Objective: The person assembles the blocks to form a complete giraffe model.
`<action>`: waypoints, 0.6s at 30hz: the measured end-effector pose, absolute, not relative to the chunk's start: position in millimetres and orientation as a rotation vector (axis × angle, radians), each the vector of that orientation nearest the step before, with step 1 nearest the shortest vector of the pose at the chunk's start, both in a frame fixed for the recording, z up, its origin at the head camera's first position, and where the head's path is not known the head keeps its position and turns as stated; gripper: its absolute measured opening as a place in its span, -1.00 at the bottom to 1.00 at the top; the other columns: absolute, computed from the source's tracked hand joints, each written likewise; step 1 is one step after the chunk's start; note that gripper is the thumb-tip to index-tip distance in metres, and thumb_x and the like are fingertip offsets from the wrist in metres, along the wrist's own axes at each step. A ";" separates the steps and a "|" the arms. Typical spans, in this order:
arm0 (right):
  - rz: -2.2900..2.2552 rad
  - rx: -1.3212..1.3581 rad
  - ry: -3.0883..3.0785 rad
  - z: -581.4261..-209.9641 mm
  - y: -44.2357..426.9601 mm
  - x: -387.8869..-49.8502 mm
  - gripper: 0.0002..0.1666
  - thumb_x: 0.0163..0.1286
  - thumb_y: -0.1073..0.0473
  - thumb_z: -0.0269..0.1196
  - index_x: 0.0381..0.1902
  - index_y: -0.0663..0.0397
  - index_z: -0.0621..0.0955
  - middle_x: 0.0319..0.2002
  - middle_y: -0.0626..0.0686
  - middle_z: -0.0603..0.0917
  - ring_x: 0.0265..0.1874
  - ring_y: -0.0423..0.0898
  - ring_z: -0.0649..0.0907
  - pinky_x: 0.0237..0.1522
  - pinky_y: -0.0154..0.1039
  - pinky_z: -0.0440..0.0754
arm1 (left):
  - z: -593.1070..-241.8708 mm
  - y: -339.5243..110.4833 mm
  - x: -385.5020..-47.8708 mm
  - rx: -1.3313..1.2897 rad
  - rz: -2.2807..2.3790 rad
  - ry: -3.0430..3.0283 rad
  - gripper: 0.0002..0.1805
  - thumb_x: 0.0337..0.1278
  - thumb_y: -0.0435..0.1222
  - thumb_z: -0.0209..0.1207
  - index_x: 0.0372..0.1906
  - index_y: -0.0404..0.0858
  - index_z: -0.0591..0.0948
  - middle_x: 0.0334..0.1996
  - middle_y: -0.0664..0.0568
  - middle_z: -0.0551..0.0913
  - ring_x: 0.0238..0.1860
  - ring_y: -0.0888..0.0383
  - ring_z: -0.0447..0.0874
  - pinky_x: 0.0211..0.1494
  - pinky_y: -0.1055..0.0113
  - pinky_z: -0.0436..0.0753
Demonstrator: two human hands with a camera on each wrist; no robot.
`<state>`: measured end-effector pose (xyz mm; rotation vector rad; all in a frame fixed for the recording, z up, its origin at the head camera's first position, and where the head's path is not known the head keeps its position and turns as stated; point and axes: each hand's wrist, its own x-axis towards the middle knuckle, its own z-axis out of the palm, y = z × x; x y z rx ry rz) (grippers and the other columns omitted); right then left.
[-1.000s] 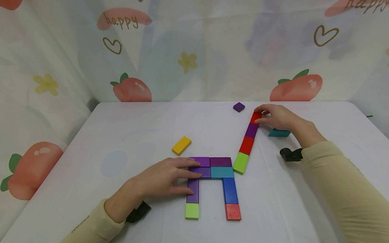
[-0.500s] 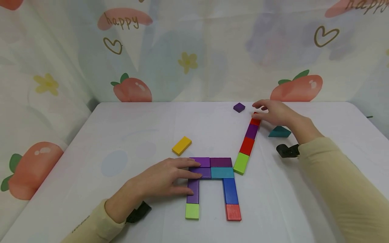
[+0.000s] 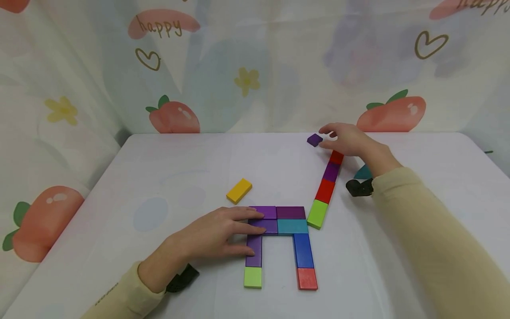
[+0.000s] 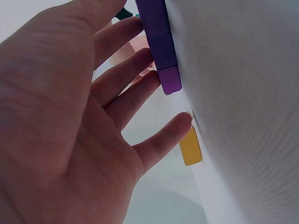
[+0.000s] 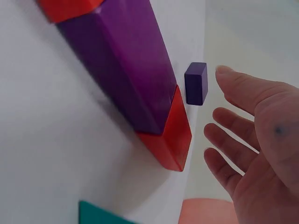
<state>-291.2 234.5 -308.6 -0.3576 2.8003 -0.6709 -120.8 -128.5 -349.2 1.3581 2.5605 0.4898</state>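
Observation:
My left hand (image 3: 215, 232) lies with spread, nearly straight fingers on the purple blocks (image 3: 255, 248) at the left side of a flat arrangement. That arrangement also has a dark purple block (image 3: 291, 212), a teal block (image 3: 292, 226), a blue block (image 3: 303, 250), a light red block (image 3: 307, 279) and a light green block (image 3: 253, 277). From its upper right corner a slanting row of green (image 3: 318, 214), red (image 3: 325, 191), purple and red blocks runs away. Above the row's far end hovers my right hand (image 3: 346, 138), fingers apart and holding nothing, beside a small purple block (image 5: 196, 84).
A yellow block (image 3: 239, 191) lies alone beyond the left hand. Partly hidden under the right wrist is a teal triangular block (image 3: 362, 173). The white table (image 3: 179, 164) ends at a patterned cloth backdrop (image 3: 279, 66).
My right hand has let go of the red block at the row's far end and moved left and away, toward the small purple block. The left hand has stayed put.

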 end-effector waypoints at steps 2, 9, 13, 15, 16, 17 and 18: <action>-0.661 -0.369 2.798 -308.6 230.7 -293.7 -0.37 0.49 0.11 0.22 0.42 0.21 0.38 0.32 0.41 0.37 0.28 0.36 0.35 0.19 0.26 0.49 | -348.9 -128.5 -120.6 1.359 0.496 2.558 -0.46 0.26 0.05 0.32 0.31 0.01 0.62 0.41 0.12 0.44 0.45 0.16 0.29 0.41 0.11 0.39; -0.615 -0.421 2.791 -308.0 218.4 -298.9 -0.38 0.47 0.15 0.22 0.42 0.22 0.40 0.34 0.40 0.36 0.30 0.36 0.35 0.25 0.27 0.43 | -348.6 -128.2 -120.3 1.361 0.499 2.556 -0.46 0.28 0.03 0.31 0.31 0.00 0.62 0.41 0.12 0.43 0.45 0.17 0.28 0.42 0.11 0.37; -0.613 -0.427 2.790 -309.7 213.9 -301.2 -0.41 0.48 0.16 0.22 0.39 0.23 0.44 0.34 0.38 0.38 0.28 0.33 0.37 0.28 0.27 0.39 | -348.6 -128.2 -120.4 1.365 0.503 2.555 -0.46 0.28 0.03 0.31 0.31 0.00 0.62 0.41 0.12 0.43 0.45 0.17 0.28 0.42 0.12 0.37; -0.615 -0.428 2.787 -311.1 213.0 -301.2 -0.43 0.48 0.17 0.24 0.37 0.23 0.46 0.31 0.37 0.40 0.26 0.32 0.37 0.28 0.26 0.40 | -348.6 -128.1 -120.5 1.368 0.507 2.552 -0.46 0.27 0.03 0.32 0.31 -0.01 0.62 0.41 0.12 0.44 0.45 0.17 0.28 0.42 0.13 0.37; -0.615 -0.433 2.787 -311.9 212.5 -300.8 -0.44 0.47 0.17 0.24 0.36 0.24 0.48 0.30 0.37 0.41 0.25 0.32 0.38 0.27 0.25 0.40 | -348.6 -128.1 -120.4 1.367 0.510 2.551 -0.46 0.27 0.03 0.32 0.31 -0.01 0.63 0.41 0.12 0.44 0.45 0.17 0.28 0.42 0.13 0.37; -0.615 -0.440 2.789 -312.8 212.4 -300.5 -0.45 0.47 0.18 0.25 0.35 0.24 0.49 0.29 0.37 0.42 0.24 0.31 0.39 0.27 0.25 0.41 | -348.8 -127.9 -120.6 1.368 0.512 2.549 -0.47 0.27 0.03 0.32 0.31 -0.01 0.63 0.41 0.12 0.44 0.45 0.17 0.29 0.42 0.13 0.38; -0.619 -0.447 2.791 -313.6 212.0 -300.0 -0.47 0.47 0.19 0.25 0.34 0.24 0.50 0.28 0.36 0.43 0.23 0.31 0.40 0.26 0.24 0.41 | -348.8 -127.8 -120.6 1.367 0.513 2.547 -0.46 0.27 0.03 0.32 0.31 -0.01 0.63 0.41 0.12 0.44 0.45 0.17 0.29 0.42 0.13 0.38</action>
